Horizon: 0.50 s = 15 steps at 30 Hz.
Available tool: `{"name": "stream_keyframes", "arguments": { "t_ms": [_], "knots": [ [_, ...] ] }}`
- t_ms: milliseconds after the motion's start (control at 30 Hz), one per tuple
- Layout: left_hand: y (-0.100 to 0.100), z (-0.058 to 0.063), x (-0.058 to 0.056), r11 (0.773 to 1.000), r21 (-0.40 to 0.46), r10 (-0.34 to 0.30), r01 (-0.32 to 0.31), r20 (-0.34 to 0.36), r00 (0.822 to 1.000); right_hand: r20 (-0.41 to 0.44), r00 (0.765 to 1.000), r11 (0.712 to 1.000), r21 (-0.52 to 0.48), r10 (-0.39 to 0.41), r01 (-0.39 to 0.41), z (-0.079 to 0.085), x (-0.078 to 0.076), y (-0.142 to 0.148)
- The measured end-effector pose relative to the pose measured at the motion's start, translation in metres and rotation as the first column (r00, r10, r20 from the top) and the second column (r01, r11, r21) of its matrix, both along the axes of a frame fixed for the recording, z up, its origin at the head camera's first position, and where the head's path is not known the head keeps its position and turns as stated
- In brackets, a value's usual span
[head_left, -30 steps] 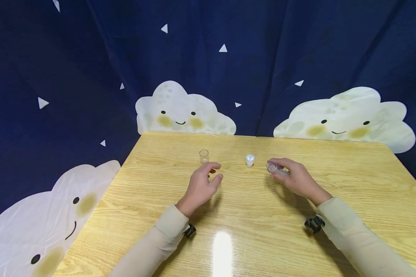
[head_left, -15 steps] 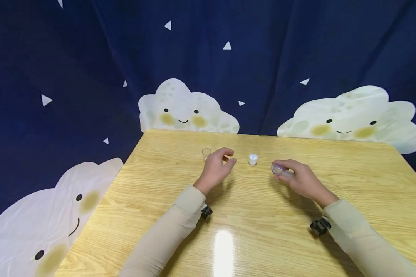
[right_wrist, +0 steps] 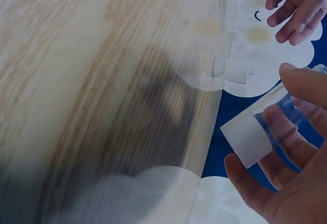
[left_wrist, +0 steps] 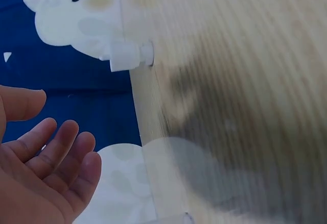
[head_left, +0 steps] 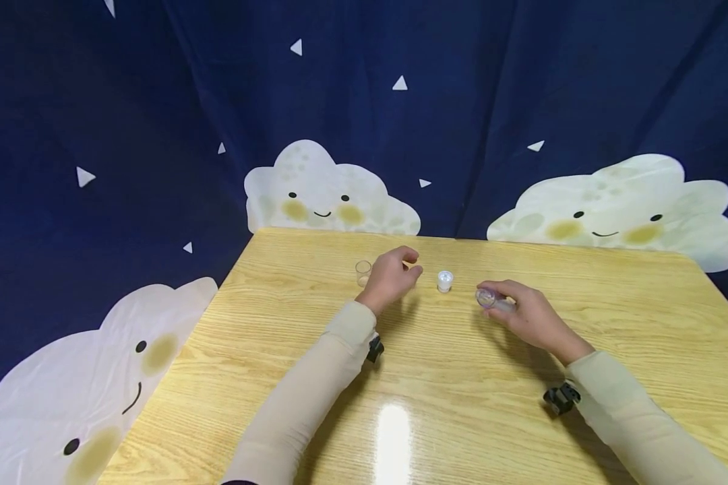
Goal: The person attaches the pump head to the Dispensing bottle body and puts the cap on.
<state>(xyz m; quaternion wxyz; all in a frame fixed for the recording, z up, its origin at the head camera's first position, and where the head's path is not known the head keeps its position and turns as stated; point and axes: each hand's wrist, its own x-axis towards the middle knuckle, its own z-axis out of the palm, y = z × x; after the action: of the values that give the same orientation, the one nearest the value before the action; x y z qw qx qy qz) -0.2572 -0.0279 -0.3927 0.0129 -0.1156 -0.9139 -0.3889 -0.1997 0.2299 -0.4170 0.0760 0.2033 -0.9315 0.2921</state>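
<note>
In the head view my left hand (head_left: 393,277) hangs over the table with fingers loosely bent and nothing in them, between a clear glass cup (head_left: 362,273) and a small white cup-shaped piece (head_left: 445,281). That white piece stands upright on a narrower base, just right of my left fingertips. My right hand (head_left: 530,316) grips a small clear container (head_left: 487,298) with a faint purple tint, held tilted above the table. The right wrist view shows its white end (right_wrist: 248,140) pointing towards the tabletop, fingers curled round the clear part.
A light wood table (head_left: 315,323) carries these things. Behind it hangs a dark blue curtain (head_left: 449,101) printed with smiling clouds and white triangles. A bright light reflection (head_left: 393,441) lies on the front of the tabletop.
My left hand has moved right and away from me, past the glass cup towards the white piece. The right hand keeps its grip on the clear container and has hardly moved.
</note>
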Motion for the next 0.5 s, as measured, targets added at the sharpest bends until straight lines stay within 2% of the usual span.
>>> {"name": "stream_keyframes", "arguments": {
  "t_ms": [333,500],
  "knots": [
    [-0.001,-0.006,-0.013,0.999,-0.037,0.017,-0.015,0.053,0.998,-0.003,1.000,1.000,0.011,-0.021,0.021,0.000,0.002,0.004],
    [0.004,-0.012,-0.017,0.999,-0.039,-0.019,0.022,0.066,0.998,-0.005,0.999,0.999,0.009,-0.035,0.035,-0.001,0.003,0.008]
  ]
}}
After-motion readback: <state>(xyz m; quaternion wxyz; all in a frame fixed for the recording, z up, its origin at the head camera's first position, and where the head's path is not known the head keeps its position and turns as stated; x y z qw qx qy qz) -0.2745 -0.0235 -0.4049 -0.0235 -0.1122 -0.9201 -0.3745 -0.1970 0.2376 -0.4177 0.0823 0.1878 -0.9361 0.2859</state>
